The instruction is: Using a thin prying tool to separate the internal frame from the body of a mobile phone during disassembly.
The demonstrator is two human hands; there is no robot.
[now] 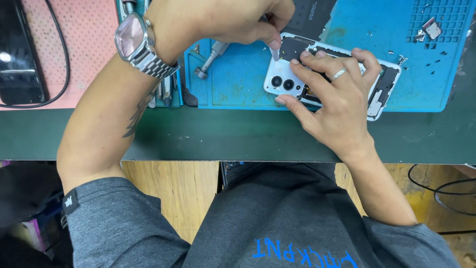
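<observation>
An opened smartphone (pixel 285 79) with a white frame and two round camera lenses lies on a blue work mat (pixel 238 82). My right hand (pixel 334 97), with a ring on one finger, rests flat on the phone and holds it down. My left hand (pixel 223 20), with a metal wristwatch on its wrist, pinches a small light-coloured tool (pixel 274 52) whose tip touches the phone's upper left corner. The tool's upper part is hidden in my fingers.
A metal screwdriver (pixel 210 55) lies on the mat left of the phone. Small loose parts (pixel 430 29) sit at the mat's top right. A dark phone (pixel 19 54) with a black cable lies on a pink mat (pixel 84 44) at far left. The dark green bench edge (pixel 223 136) runs below.
</observation>
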